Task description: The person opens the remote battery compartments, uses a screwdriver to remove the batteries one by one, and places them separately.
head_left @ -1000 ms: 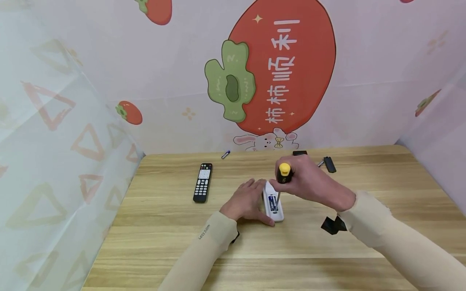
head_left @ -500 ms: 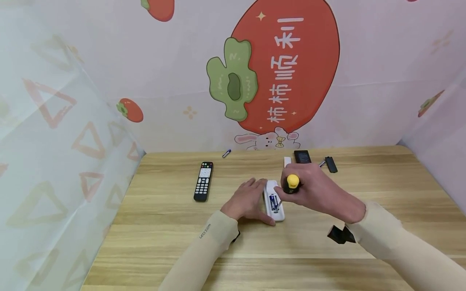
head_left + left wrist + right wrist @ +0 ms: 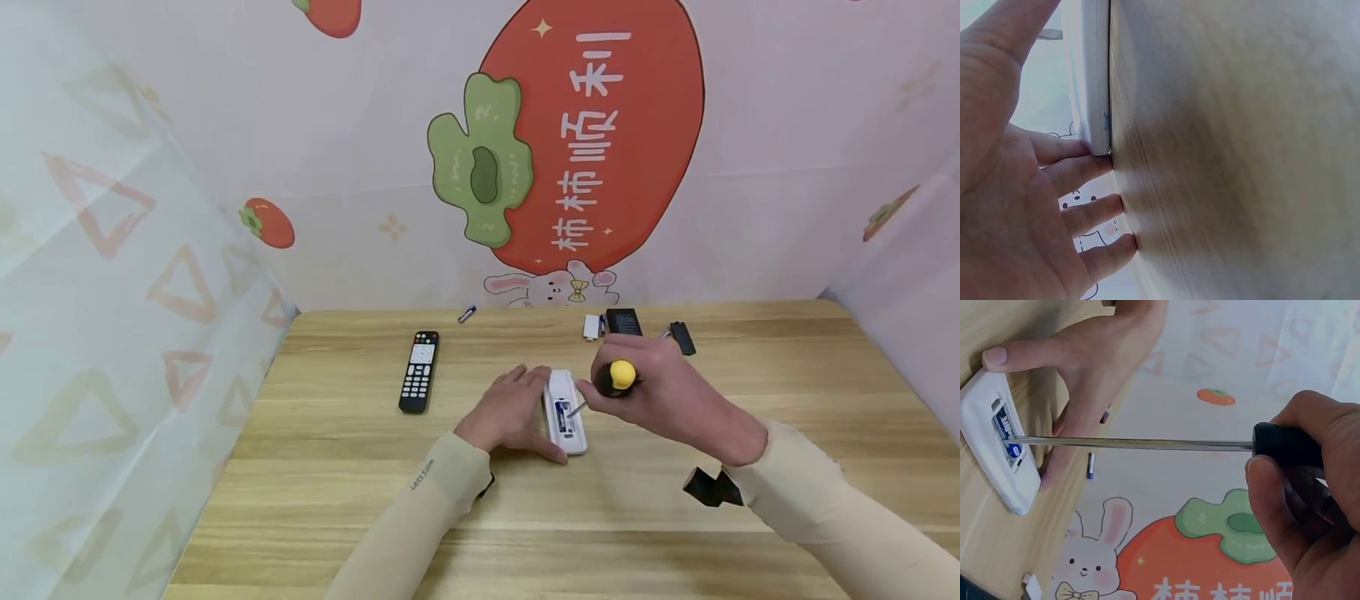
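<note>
A white remote control [image 3: 561, 385] lies back up on the wooden table, its battery compartment uncovered. My left hand [image 3: 506, 417] holds it from the left, thumb at the near end and fingertips at the far end. In the left wrist view, two fingertips touch the end of the remote [image 3: 1092, 81]. My right hand [image 3: 667, 392] grips a screwdriver [image 3: 621, 375] by its black handle with a yellow cap. The screwdriver slants, and its tip reaches into the compartment at a blue battery [image 3: 1008, 428]. The tip hides part of the compartment.
A black remote [image 3: 418, 372] lies to the left. One loose battery [image 3: 467, 314] is near the back edge. Behind my right hand lie a small white cover [image 3: 591, 327] with a battery [image 3: 602, 324] beside it, a black rectangular item [image 3: 624, 322] and a black cover [image 3: 682, 337].
My right hand has moved right and nearer, tilting the screwdriver from near upright to a slant. Small items behind it have come into view. The left hand keeps its place on the remote.
</note>
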Action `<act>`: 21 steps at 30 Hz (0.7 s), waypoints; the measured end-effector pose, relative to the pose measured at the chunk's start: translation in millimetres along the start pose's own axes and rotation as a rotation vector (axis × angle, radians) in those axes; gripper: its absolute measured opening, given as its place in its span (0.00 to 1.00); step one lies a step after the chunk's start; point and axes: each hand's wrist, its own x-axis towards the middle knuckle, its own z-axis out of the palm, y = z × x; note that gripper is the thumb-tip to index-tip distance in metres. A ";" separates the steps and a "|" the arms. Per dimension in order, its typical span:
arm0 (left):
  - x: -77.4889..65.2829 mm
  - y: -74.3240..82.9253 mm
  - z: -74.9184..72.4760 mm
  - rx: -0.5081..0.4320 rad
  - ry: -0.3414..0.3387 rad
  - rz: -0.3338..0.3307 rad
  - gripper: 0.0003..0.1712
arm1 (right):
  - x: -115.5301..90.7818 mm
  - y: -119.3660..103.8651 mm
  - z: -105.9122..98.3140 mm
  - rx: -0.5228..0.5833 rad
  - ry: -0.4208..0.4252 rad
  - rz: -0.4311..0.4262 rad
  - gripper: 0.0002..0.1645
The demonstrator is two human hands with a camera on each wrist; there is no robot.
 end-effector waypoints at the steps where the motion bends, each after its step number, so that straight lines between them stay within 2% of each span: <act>1: -0.1 -0.2 -0.2 0.003 0.001 0.001 0.77 | 0.7 0.2 -0.9 0.002 0.009 0.002 0.19; 5: -1.1 -0.7 -0.8 0.001 0.005 0.008 0.76 | 3.2 1.9 -4.1 0.017 0.054 -0.003 0.14; 10: -2.4 0.3 -1.3 -0.006 0.005 0.004 0.76 | 2.9 2.9 -9.1 0.019 0.091 0.002 0.13; 15: -3.3 1.7 -1.6 -0.001 0.008 0.004 0.76 | 2.1 3.2 -15.8 0.024 0.123 0.028 0.20; 21: -2.7 1.5 -1.4 0.011 0.011 0.009 0.77 | 1.6 3.9 -20.3 0.023 0.148 0.035 0.21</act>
